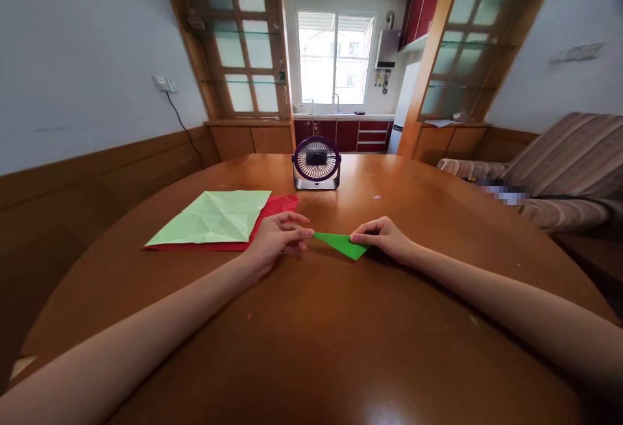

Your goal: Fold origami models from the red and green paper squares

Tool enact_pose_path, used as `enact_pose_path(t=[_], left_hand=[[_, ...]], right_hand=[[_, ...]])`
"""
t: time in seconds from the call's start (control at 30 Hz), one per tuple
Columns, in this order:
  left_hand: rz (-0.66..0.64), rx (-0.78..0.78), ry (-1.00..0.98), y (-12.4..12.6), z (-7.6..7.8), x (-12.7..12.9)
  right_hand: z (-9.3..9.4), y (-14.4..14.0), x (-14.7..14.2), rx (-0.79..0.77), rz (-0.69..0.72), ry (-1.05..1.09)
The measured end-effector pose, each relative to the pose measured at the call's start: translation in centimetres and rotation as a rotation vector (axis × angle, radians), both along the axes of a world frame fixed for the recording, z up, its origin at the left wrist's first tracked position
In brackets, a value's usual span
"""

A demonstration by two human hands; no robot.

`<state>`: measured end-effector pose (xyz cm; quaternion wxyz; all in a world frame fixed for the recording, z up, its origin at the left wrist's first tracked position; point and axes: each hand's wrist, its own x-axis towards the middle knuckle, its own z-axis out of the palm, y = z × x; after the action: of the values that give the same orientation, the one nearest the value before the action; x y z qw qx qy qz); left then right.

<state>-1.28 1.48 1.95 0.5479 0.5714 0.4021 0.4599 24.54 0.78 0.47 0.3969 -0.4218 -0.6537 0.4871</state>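
A small folded green paper triangle point(342, 244) lies on the round wooden table point(311, 321), between my two hands. My left hand point(276, 241) pinches its pointed left tip with thumb and fingers. My right hand point(382, 238) presses down on its wider right end with the fingertips. Both forearms stretch across the table towards it.
A creased light green paper sheet point(214, 217) lies on a red sheet point(280, 206) just left of my left hand. A small purple desk fan point(316, 163) stands behind the papers. A striped sofa point(559, 165) is at the right, past the table's edge.
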Motion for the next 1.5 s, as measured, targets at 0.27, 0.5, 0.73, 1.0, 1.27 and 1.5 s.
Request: enact_pose_path(t=[0.27, 0.5, 0.73, 1.0, 1.27, 1.5], left_hand=[[0.061, 0.059, -0.060, -0.3, -0.1, 0.7], [-0.104, 0.024, 0.130, -0.7, -1.1, 1.9], [-0.028, 0.169, 0.120, -1.1, -1.4, 2.4], [-0.106, 0.172, 0.232, -1.3, -1.7, 3.0], [-0.098, 0.167, 0.214, -1.4, -1.7, 3.3], [-0.261, 0.202, 0.340, -1.6, -1.7, 3.4]], right_hand=[[-0.3, 0.0, -0.4, 0.070, -0.067, 0.011], [-0.3, -0.7, -1.4, 0.141, -0.145, 0.065], [0.0, -1.2, -2.1, 0.073, -0.138, 0.086], [0.0, -1.4, -2.6, 0.041, -0.129, 0.135], [0.2, -1.4, -2.5, 0.028, -0.145, 0.136], [0.5, -1.6, -2.7, 0.046, -0.148, 0.119]])
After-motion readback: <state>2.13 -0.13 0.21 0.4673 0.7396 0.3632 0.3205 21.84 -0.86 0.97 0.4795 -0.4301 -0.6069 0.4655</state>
